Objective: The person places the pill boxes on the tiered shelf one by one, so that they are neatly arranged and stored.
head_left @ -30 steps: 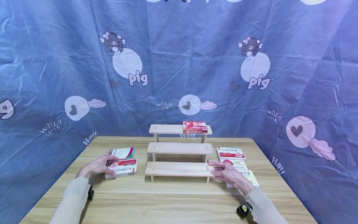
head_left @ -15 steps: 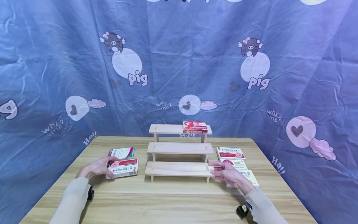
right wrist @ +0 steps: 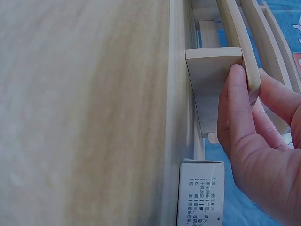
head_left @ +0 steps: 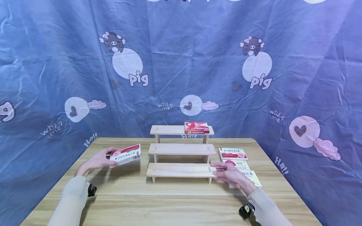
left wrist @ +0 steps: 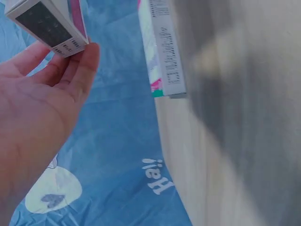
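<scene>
My left hand (head_left: 97, 161) grips a red-and-white medicine box (head_left: 125, 154) by its left end, tilted and raised over the left side of the table. The left wrist view shows the box's white end with a dark panel, held by fingertips. A second medicine box (left wrist: 167, 52), white with pink and green, lies on the table below; in the head view the raised box hides it. My right hand (head_left: 234, 176) pinches the right end of the lowest step (head_left: 181, 170) of a wooden stand, thumb on one face and fingers on the other.
A red medicine box (head_left: 197, 128) lies at the right of the stand's top step (head_left: 167, 129). The middle step (head_left: 181, 149) is bare wood. To the stand's right, white-and-red (head_left: 233, 153) and white-and-yellow boxes (head_left: 253, 179) lie in a row. A blue printed curtain (head_left: 175, 62) hangs behind the table.
My left hand has lifted the red-and-white medicine box off the table and tilted it, moving slightly up and away. The right hand has stayed at the lowest step.
</scene>
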Demonstrator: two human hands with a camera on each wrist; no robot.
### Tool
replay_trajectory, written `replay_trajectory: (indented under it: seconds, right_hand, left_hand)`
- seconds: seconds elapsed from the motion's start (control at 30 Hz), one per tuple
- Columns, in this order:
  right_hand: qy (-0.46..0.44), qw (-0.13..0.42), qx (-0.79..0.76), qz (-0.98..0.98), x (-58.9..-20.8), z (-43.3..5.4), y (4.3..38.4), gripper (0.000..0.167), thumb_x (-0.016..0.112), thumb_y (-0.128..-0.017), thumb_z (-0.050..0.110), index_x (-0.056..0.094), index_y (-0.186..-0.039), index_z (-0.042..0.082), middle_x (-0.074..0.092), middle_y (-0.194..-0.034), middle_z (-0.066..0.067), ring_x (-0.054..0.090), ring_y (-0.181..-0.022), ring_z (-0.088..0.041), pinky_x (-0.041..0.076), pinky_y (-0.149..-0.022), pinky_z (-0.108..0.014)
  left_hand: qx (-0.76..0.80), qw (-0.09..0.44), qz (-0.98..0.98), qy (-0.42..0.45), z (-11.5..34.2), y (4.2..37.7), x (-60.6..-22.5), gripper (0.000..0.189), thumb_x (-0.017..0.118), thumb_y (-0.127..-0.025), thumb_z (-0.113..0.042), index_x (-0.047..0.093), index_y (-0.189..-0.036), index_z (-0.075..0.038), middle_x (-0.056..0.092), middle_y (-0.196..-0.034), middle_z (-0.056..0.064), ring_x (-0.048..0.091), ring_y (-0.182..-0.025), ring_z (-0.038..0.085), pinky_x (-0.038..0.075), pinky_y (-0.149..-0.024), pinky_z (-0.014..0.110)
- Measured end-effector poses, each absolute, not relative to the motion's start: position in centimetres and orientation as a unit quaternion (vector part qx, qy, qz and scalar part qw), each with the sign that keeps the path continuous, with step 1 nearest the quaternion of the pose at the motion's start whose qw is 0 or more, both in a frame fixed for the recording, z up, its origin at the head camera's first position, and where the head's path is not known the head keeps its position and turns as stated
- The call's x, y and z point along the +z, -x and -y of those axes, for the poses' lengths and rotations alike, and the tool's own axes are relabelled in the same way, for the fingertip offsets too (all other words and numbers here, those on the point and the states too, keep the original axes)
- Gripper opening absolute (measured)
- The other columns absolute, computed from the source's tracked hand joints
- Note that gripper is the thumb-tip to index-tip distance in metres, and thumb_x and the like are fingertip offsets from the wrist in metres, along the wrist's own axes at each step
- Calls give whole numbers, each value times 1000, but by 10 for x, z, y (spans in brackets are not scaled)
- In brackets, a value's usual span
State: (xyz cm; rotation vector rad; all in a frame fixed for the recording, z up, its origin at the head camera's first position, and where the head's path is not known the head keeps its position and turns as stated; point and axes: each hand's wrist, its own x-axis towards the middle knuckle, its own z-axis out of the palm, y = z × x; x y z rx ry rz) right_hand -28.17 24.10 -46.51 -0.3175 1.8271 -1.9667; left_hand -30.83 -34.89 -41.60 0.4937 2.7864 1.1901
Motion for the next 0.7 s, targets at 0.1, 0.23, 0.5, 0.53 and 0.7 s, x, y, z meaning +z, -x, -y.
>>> replay_trajectory:
  seconds: [0.1, 0.23, 0.5, 0.53, 0.7]
  right_hand:
    - [112, 217, -710, -661, -465, -240, 282, 51, 58, -93, -4, 39, -140, -12, 68, -111, -6, 69, -100, -17, 56, -94, -38]
    - [105, 215, -709, -663, -464, -239, 282, 49, 58, -93, -4, 44, -139, -10, 68, -110, -7, 69, -99, -17, 57, -92, -38]
    - [96, 212, -708, -667, -462, -238, 282, 50, 58, -92, -6, 42, -140, -11, 68, -112, -7, 69, -98, -18, 57, -92, -37]
    - [94, 211, -708, -667, -462, -238, 281, 50, 58, -92, -6, 42, -140, -11, 68, -111, -8, 69, -98, -17, 57, -92, -37]
    - [90, 212, -710, -665, -463, -239, 280, 51, 59, -92, -6, 42, -139, -11, 68, -111, -8, 69, -98, -18, 58, -91, -37]
  left_hand:
    - [411, 33, -900, -144, 348, 310, -411, 75, 80, -74, -17, 48, -139, 0, 62, -118, 18, 56, -100, 24, 46, -84, 30]
    - [420, 7, -896, -143, 347, 311, -407, 74, 80, -78, -20, 47, -140, 2, 60, -123, 21, 56, -103, 24, 47, -84, 25]
    - [426, -57, -895, -118, 340, 313, -401, 76, 78, -83, -31, 43, -145, -4, 54, -134, 23, 54, -112, 29, 47, -84, 19]
    - [429, -61, -894, -117, 339, 313, -400, 76, 77, -84, -31, 42, -146, -3, 53, -136, 23, 54, -113, 30, 46, -84, 17]
    - [458, -70, -879, -109, 331, 319, -394, 79, 78, -84, -32, 40, -147, -3, 51, -139, 24, 54, -117, 31, 46, -82, 10]
